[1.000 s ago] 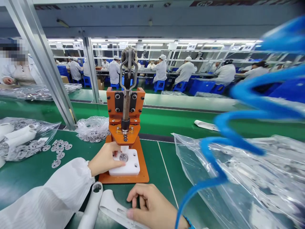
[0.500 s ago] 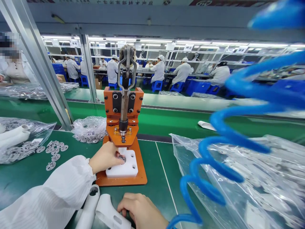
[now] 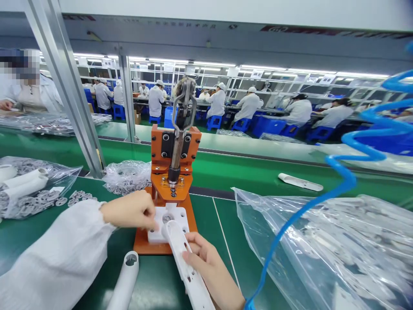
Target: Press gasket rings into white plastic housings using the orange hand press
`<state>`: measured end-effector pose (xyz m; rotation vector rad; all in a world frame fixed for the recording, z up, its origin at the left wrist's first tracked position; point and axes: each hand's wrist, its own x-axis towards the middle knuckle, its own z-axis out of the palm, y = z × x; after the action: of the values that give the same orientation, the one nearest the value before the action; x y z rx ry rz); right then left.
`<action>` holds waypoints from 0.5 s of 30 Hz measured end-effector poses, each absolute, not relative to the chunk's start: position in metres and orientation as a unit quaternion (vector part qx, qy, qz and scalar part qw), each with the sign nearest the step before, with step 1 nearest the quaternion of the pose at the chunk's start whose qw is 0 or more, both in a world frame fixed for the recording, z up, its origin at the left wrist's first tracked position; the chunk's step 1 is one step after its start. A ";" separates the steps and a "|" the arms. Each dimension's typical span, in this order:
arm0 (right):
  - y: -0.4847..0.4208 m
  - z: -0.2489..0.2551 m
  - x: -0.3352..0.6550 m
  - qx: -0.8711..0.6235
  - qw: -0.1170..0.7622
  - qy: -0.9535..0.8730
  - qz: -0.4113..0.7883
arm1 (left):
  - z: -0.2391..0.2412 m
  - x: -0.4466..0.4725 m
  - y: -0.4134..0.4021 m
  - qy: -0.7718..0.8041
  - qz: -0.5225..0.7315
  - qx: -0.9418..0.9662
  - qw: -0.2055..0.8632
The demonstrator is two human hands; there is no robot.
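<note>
An orange hand press (image 3: 174, 163) stands on the green bench, with a white fixture block (image 3: 161, 232) on its base. A small metal disc (image 3: 167, 218) lies in the block's seat. My left hand (image 3: 130, 210) rests on the block's left edge, fingers curled together against it. A long white plastic handle part (image 3: 185, 260) is gripped in my right hand (image 3: 206, 262), and its rounded end lies on the block just below the disc. A second white handle part (image 3: 124, 284) lies on the bench near my left sleeve.
Loose metal discs (image 3: 77, 197) and a bag of discs (image 3: 127, 175) lie left of the press. A large clear bag of white parts (image 3: 322, 241) fills the right. A blue coiled air hose (image 3: 348, 172) hangs at right. Other workers sit along benches behind.
My right hand picked a white handle part up from the bench and brought its end onto the fixture block. My left hand drew back from the disc to the block's left edge.
</note>
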<state>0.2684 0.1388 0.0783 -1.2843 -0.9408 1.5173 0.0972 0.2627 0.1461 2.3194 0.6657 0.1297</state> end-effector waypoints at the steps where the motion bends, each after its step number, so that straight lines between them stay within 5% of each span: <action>1: 0.139 0.080 0.267 -0.510 0.475 -0.361 0.620 | 0.157 0.093 0.253 0.220 0.011 0.908 0.357; 4: 0.139 0.083 0.261 -0.490 0.509 -0.320 0.632 | 0.172 0.092 0.216 0.141 0.037 0.951 0.272; 10: 0.143 0.082 0.252 -0.477 0.546 -0.271 0.633 | 0.125 0.115 0.174 0.100 0.198 0.971 -0.089; 15: 0.139 0.084 0.257 -0.503 0.541 -0.329 0.588 | 0.115 0.117 0.178 0.118 0.309 0.940 -0.088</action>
<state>0.2574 0.1389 0.0843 -1.1945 -0.7820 1.3967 0.1166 0.1777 0.1146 3.1297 0.3943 1.0280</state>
